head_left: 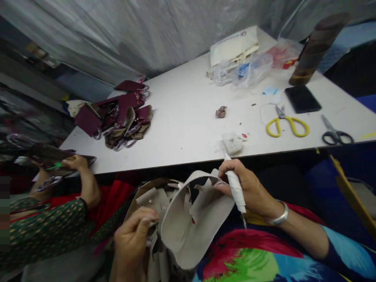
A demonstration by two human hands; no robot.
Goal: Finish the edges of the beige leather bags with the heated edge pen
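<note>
My right hand (252,192) is closed around a white wrapped handle (235,188) with a thin metal point, like an awl. Its thumb and fingertips also pinch the edge of a beige-grey bag piece (202,227), which curves open in front of my lap. My left hand (133,235) is closed at the bag's left, thumb against the fingers; what it pinches cannot be made out. Under and behind the bag piece, more beige pieces (158,199) lie in a brown-edged container, one with a small metal stud.
On the white table (182,117) lie yellow-handled scissors (286,123), black-handled scissors (336,135), a phone (303,98), a plastic packet (233,143) and maroon bags (123,109). A brown bottle (315,51) stands at the right. A co-worker's hand (76,162) works at the left.
</note>
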